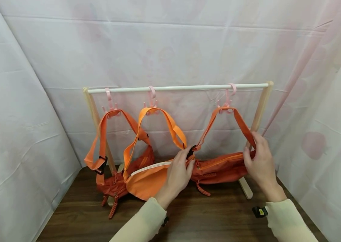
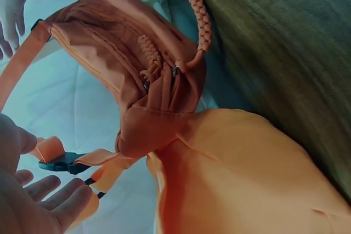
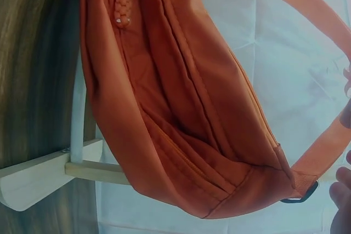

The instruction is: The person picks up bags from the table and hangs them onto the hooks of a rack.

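Note:
A rust-orange sling bag (image 1: 218, 169) hangs by its strap (image 1: 209, 126) from a pink hook (image 1: 227, 101) on the right of the rack. In the head view, my left hand (image 1: 178, 173) is at this bag's left end, beside the black buckle (image 2: 63, 163). The left wrist view shows its fingers (image 2: 66, 204) loosely spread near the buckle, not closed round it. My right hand (image 1: 259, 161) is at the bag's right end by the strap, its fingers (image 3: 341, 182) relaxed. A bright orange bag (image 1: 147, 183) hangs in the middle, partly hidden by my left hand.
Another rust-orange bag (image 1: 113, 185) hangs at the left, overlapped by the middle one. The rack has a white rod (image 1: 185, 88), wooden posts (image 1: 262, 106) and wooden feet (image 1: 245, 188). It stands on a dark wooden table (image 1: 206, 218), with pale curtains (image 1: 170, 43) around.

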`<state>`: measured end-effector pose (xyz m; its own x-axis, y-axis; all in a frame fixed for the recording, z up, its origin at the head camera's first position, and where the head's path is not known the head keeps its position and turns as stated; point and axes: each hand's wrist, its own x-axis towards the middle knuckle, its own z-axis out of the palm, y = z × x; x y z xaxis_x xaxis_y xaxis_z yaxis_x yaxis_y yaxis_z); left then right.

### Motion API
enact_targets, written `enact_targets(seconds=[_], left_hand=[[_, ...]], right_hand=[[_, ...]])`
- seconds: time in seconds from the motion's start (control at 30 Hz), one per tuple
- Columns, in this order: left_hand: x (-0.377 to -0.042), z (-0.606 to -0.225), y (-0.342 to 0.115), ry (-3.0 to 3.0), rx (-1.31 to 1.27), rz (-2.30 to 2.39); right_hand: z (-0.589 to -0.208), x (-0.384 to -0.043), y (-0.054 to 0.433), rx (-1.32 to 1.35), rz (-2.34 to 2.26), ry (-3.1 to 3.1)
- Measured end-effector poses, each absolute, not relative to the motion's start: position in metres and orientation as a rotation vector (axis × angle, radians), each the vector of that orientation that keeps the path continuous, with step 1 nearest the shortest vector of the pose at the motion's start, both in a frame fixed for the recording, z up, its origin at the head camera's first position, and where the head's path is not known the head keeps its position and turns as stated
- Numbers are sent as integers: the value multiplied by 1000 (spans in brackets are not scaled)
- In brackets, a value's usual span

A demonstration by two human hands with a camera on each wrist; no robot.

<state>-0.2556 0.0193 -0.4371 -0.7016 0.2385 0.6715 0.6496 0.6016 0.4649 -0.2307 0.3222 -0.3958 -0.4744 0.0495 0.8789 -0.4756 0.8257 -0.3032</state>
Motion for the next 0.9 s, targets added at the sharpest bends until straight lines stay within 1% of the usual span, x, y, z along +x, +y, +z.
enact_targets(seconds=[0.9], left_hand=[[-235, -465, -15, -2333, -677, -906]], right_hand=[[-427, -211, 288, 540, 568, -1912]])
